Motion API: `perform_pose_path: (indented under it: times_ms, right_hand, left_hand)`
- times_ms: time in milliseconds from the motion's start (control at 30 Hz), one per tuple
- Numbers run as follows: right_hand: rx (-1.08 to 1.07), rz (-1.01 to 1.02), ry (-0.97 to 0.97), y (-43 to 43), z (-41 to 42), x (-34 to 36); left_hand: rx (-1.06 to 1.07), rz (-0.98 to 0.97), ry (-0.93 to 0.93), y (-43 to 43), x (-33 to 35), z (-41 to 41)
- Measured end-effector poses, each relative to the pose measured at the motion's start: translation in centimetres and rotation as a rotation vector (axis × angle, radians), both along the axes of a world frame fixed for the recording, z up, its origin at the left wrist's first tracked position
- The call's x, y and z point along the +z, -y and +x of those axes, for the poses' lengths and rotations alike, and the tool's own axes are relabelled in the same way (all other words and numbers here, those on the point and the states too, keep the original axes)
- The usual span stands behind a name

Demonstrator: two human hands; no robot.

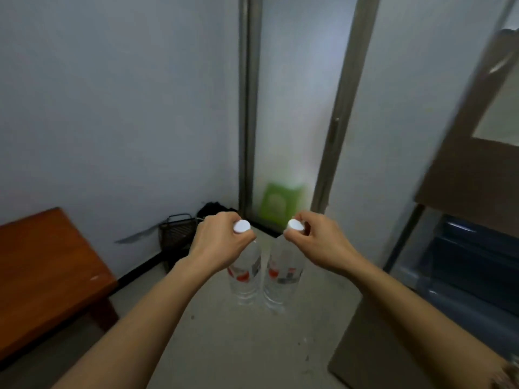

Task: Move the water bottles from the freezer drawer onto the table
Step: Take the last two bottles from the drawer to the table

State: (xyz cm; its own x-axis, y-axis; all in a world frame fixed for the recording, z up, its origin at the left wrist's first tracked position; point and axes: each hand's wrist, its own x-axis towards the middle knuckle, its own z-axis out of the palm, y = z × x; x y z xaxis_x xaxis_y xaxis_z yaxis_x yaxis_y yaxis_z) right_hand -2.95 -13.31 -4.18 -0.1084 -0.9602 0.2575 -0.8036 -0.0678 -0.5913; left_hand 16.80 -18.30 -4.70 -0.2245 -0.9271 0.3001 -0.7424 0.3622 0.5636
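I hold two clear water bottles with white caps and red-and-white labels, hanging upright side by side above the floor. My left hand [222, 242] grips the left water bottle [245, 279] by its neck just under the cap. My right hand [314, 240] grips the right water bottle [282, 282] the same way. The brown wooden table [42, 279] stands at the lower left, well apart from both bottles. An open freezer drawer [471, 265], dark blue inside, shows at the right edge.
A black wire basket [177, 234] sits on the floor by the wall ahead. A frosted glass door with a metal frame [250, 108] fills the middle, something green [280, 206] behind it. The brown fridge door [474, 169] rises at the right.
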Motion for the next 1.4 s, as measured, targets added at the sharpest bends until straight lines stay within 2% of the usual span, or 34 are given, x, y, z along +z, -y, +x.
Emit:
perform_pose_path:
  times_ms: [100,233,633,833,1000,1200,1400]
  right_hand:
    - [0.214,0.094,-0.017,4.0,7.8,-0.8]
    - [0.427,0.096,-0.057,9.3,18.6,-1.7]
    - [0.866,0.11,-0.147,25.9,48.1,-3.0]
    - [0.943,0.028,-0.188,31.2,61.0,-3.9]
    - [0.959,0.048,-0.214,34.1,71.2,-5.6]
    - [0.908,0.144,-0.162,36.9,81.9,-8.6]
    - [0.86,0.222,-0.167,38.8,91.1,-11.4]
  left_hand:
    - [0.135,0.03,0.026,1.2,-1.0,8.0]
    - [0.337,0.058,0.076,3.4,-2.0,18.5]
    - [0.734,0.146,0.028,12.9,-3.2,46.9]
    - [0.887,0.172,-0.027,17.6,-3.0,58.6]
    - [0.962,0.226,-0.035,20.4,-3.5,68.0]
    - [0.875,0.299,-0.118,23.2,-5.6,79.1]
    - [0.813,0.359,-0.119,25.3,-8.1,87.8]
